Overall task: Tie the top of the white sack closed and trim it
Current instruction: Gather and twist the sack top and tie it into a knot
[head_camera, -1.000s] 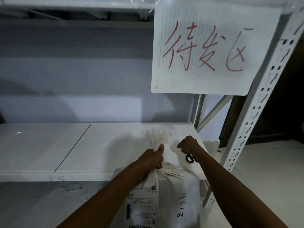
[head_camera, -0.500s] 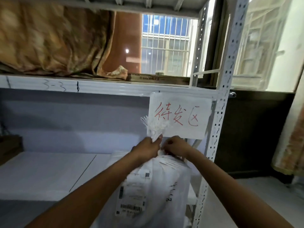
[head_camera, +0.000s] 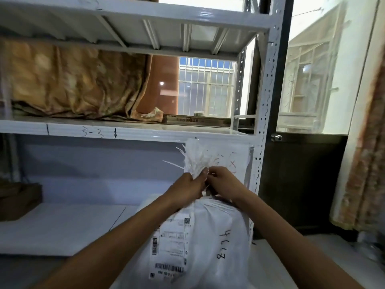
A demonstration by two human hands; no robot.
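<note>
**Both hands at the sack's neck**

Nearest me, the sack (head_camera: 200, 243) stands upright in front of the rack, long axis vertical, its label (head_camera: 169, 247) facing me. My left hand (head_camera: 188, 187) is fisted tight around the gathered neck. My right hand (head_camera: 224, 183) touches it from the other side, fingers curled at the same spot; what they pinch I cannot tell. The frayed top (head_camera: 196, 158) fans straight up above my knuckles. Behind it hangs a paper sign (head_camera: 239, 161) on the rack (head_camera: 268, 101).
</note>
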